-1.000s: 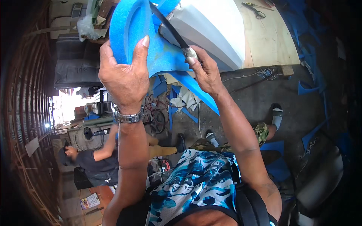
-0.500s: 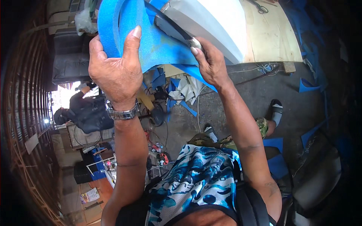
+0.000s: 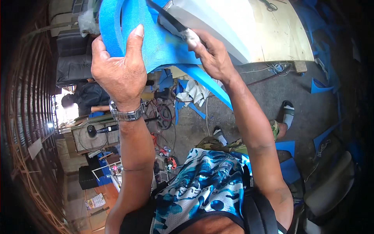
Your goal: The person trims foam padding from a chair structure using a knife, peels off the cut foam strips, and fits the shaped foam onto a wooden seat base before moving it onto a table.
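Note:
My left hand (image 3: 119, 72) grips the curved edge of a bright blue foam piece (image 3: 159, 50), thumb on top and fingers round its side. A long dark blade (image 3: 167, 17) with a pale wrapped handle is held in my right hand (image 3: 212, 56), lying diagonally over the foam, its tip near a raised curved band. Behind the foam, a white angular panel (image 3: 218, 23) rests on a light plywood board (image 3: 280, 39). A narrow blue strip of foam (image 3: 208, 87) hangs below the piece toward the floor.
Scissors (image 3: 269, 6) lie on the plywood. Blue offcuts (image 3: 319, 87), white scraps (image 3: 193, 93) and cords litter the concrete floor (image 3: 253, 101). A black upholstered seat (image 3: 72, 72) stands at left, with a co-worker in dark clothes (image 3: 89, 99) below it, near a cluttered bench.
Both hands and the foam have shifted left over the second; my right hand with the blade moved slightly up since half a second ago. The co-worker has changed posture and moved further back.

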A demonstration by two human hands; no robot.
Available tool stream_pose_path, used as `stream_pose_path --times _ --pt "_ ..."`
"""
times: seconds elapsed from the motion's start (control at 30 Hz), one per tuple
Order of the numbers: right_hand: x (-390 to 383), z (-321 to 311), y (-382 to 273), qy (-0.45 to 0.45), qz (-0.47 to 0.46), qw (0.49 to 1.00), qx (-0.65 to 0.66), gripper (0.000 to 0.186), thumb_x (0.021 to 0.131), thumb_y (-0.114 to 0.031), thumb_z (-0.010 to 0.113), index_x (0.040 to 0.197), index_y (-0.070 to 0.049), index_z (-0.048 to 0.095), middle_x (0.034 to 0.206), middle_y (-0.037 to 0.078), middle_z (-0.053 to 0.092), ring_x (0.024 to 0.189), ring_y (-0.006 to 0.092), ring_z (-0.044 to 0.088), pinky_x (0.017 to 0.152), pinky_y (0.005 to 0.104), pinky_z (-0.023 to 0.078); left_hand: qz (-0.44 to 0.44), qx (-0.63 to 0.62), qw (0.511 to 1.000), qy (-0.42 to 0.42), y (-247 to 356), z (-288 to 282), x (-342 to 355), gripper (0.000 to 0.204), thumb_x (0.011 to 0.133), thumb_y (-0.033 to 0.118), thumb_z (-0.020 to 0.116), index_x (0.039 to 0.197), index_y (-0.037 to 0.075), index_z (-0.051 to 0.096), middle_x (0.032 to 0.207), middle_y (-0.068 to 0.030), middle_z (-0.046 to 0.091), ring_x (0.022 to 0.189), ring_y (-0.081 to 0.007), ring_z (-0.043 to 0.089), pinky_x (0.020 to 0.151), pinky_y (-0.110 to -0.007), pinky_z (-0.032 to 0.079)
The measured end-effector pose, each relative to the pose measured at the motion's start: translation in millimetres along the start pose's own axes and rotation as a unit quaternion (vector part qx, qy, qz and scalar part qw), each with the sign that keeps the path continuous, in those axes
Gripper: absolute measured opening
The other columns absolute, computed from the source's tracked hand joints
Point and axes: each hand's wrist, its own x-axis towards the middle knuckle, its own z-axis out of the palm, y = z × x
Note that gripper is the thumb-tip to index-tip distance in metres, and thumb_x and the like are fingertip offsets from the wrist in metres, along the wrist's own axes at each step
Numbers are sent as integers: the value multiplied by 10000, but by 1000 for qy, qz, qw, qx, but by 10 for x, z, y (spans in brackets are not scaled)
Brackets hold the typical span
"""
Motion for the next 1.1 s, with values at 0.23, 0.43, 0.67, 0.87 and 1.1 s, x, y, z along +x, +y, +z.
stream_pose_path --times 0.23,0.43,0.67,0.87,1.1 --pt "72 94 -105 40 -74 994 -71 274 966 -218 566 1175 -43 592 944 175 659 864 317 648 778 393 507 31 -6 1000 -1 -105 -10 22 254 831 161 781 926 -15 625 791 -83 710 685 -105 655 625 -266 522" --pt "-168 41 263 83 -90 980 -157 253 952 -196 596 1156 -46 588 984 168 656 891 336 652 783 405 513 27 -5 1000 -10 -55 -18 13 260 825 164 788 923 -15 627 789 -77 709 686 -103 653 619 -261 518" --pt "-38 61 64 96 -135 966 -200 232 937 -170 605 1137 -56 579 967 155 651 861 329 654 741 413 526 32 -21 999 5 -108 -2 26 254 816 161 799 909 -10 636 788 -77 710 679 -93 643 623 -260 518" --pt "-253 -129 403 99 -102 954 -265 260 919 -152 608 1166 -85 560 948 140 644 833 323 655 718 427 534 28 -9 1000 0 -114 22 29 255 813 168 801 914 -9 648 788 -81 714 671 -99 648 618 -268 521" --pt "-71 77 269 122 -158 940 -275 257 916 -195 623 1138 -84 556 906 138 636 799 329 649 681 433 535 9 -4 1000 1 -164 14 9 273 827 210 791 906 -10 650 780 -75 711 646 -99 642 599 -264 514"
